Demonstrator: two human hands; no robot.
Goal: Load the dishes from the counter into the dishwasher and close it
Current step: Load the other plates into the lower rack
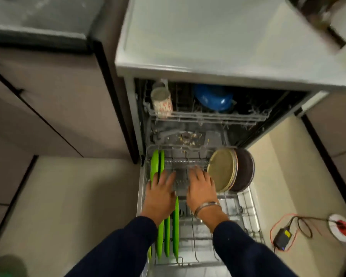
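The dishwasher stands open with its lower rack [246, 208] pulled out toward me. Green plates [175, 228] stand on edge along the rack's left side, with more green plates [155, 164] at the far left. A beige plate [222, 169] and a dark brown plate [245, 169] stand upright at the rack's right. My left hand [161, 191] rests with spread fingers over the green plates. My right hand [201, 186], a metal bangle on its wrist, lies flat over the rack's middle, beside the beige plate. The upper rack [208, 115] holds a white patterned mug [161, 101] and a blue bowl [214, 98].
The white counter [208, 37] tops the dishwasher. Beige cabinets [48, 106] flank the left. On the floor at right lie a black adapter [283, 235] with an orange cable and a round white and red object [341, 227]. Food crumbs litter the dishwasher's floor [188, 137].
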